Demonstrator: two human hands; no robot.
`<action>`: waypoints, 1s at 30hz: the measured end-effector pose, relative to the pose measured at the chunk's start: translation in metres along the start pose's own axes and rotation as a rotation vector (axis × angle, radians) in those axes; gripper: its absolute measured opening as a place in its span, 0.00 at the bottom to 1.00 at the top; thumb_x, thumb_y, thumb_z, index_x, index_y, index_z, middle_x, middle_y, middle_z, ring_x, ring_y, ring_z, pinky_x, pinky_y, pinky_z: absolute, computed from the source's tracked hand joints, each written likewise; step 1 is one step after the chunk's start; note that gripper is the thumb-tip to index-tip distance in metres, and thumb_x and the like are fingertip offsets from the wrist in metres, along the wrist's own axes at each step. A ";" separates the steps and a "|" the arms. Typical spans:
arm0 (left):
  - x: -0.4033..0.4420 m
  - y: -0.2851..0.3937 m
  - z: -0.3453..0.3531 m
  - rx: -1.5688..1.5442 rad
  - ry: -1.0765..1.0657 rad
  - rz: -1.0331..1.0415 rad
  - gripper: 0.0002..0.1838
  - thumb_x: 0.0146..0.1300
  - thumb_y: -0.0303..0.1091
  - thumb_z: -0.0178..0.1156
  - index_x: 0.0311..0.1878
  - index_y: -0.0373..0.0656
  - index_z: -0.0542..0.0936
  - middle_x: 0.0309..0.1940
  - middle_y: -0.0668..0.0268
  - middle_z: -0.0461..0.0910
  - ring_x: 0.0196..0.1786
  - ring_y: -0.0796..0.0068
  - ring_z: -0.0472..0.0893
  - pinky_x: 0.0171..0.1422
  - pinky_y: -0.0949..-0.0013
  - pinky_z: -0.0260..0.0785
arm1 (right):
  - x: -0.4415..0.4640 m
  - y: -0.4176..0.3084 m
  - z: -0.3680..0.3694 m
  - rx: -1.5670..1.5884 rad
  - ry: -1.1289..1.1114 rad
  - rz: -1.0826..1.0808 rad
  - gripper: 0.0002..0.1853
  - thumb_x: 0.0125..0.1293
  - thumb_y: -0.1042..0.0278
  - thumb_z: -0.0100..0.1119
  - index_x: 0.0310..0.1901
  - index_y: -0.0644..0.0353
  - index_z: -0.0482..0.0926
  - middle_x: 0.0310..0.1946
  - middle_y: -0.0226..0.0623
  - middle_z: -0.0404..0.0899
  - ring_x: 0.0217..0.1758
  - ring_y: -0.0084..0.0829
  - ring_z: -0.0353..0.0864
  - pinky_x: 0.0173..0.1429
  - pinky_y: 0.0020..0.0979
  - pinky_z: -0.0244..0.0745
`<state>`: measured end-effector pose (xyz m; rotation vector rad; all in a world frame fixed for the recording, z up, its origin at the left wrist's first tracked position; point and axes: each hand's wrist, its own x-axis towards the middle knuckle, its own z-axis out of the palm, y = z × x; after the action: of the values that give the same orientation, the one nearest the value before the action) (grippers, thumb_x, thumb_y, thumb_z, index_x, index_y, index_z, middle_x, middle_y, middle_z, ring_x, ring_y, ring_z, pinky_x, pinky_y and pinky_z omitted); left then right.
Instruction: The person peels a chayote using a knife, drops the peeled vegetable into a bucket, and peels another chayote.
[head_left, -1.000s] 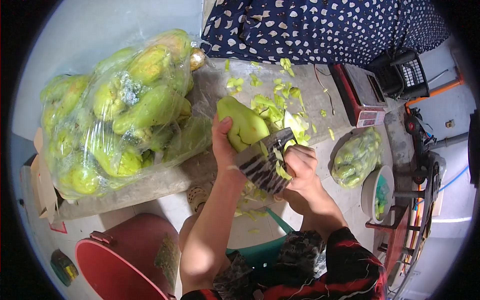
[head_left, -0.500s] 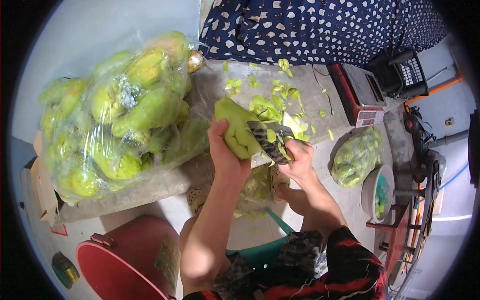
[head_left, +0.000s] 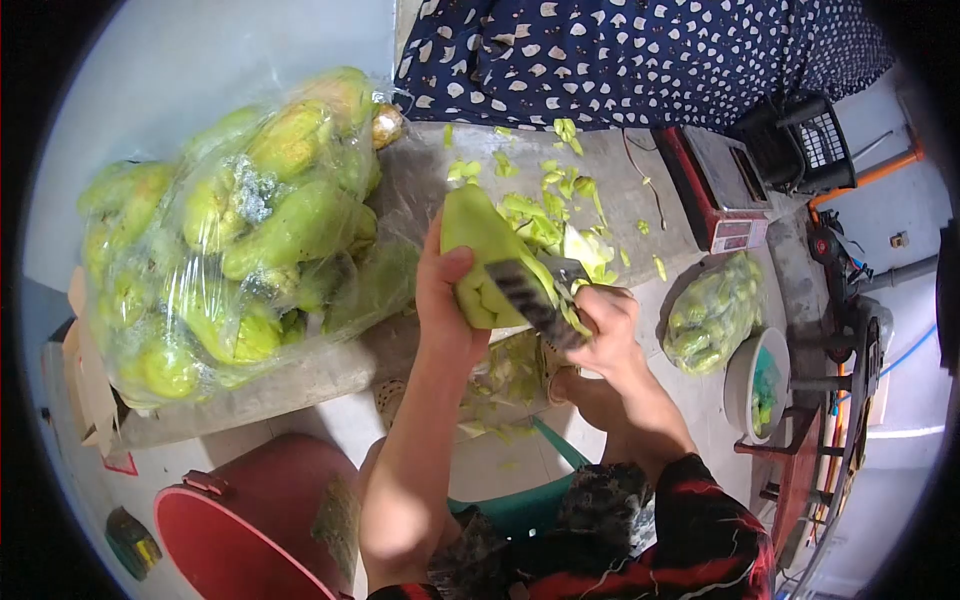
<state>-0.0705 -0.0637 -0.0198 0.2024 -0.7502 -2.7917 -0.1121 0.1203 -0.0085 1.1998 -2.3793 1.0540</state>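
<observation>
My left hand is wrapped round a pale green, mostly peeled chayote, its creased end toward me. In my right hand is a knife with a broad, dark-patterned blade, blurred and lying against the chayote's right side. Strips of green peel cling to the blade near my fingers; the handle is hidden in my grip. Cut peelings lie scattered on the concrete ledge just beyond the chayote. More peelings are on the floor between my feet.
A large clear plastic bag of chayotes stands on the left of the ledge. A red scale sits at its right end. Below are a smaller filled bag, a white bucket and a red bin. A patterned cloth hangs behind.
The chayote has tilted and shifted slightly right in my left hand. My right hand and the knife have moved a little down and to the right along its side.
</observation>
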 end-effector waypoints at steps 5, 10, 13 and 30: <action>-0.006 -0.006 0.011 0.045 -0.017 0.003 0.38 0.54 0.44 0.55 0.70 0.41 0.64 0.55 0.54 0.76 0.57 0.60 0.78 0.63 0.58 0.73 | -0.003 0.009 0.005 0.008 0.030 0.139 0.13 0.43 0.71 0.66 0.21 0.62 0.67 0.13 0.40 0.65 0.14 0.38 0.66 0.22 0.34 0.64; -0.004 -0.010 0.004 -0.008 -0.042 -0.034 0.41 0.50 0.41 0.59 0.70 0.39 0.63 0.54 0.53 0.77 0.56 0.57 0.80 0.61 0.56 0.75 | -0.003 0.001 -0.008 0.010 0.004 0.058 0.13 0.46 0.72 0.66 0.20 0.60 0.67 0.13 0.36 0.62 0.14 0.37 0.61 0.21 0.33 0.60; -0.002 -0.011 0.002 0.038 -0.041 -0.036 0.41 0.49 0.41 0.59 0.69 0.40 0.64 0.51 0.52 0.78 0.53 0.57 0.81 0.58 0.56 0.76 | 0.003 -0.011 -0.016 0.099 0.008 -0.095 0.18 0.44 0.68 0.70 0.19 0.59 0.65 0.13 0.35 0.61 0.14 0.38 0.63 0.21 0.36 0.58; -0.008 -0.004 0.007 0.017 -0.216 -0.155 0.47 0.45 0.40 0.60 0.73 0.36 0.59 0.54 0.51 0.76 0.54 0.62 0.80 0.57 0.63 0.76 | 0.006 0.047 0.012 -0.049 0.000 0.554 0.11 0.53 0.69 0.57 0.21 0.68 0.71 0.11 0.48 0.67 0.14 0.43 0.69 0.25 0.41 0.68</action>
<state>-0.0654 -0.0547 -0.0158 -0.0417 -0.8401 -2.9886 -0.1515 0.1269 -0.0365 0.5213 -2.7932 1.1253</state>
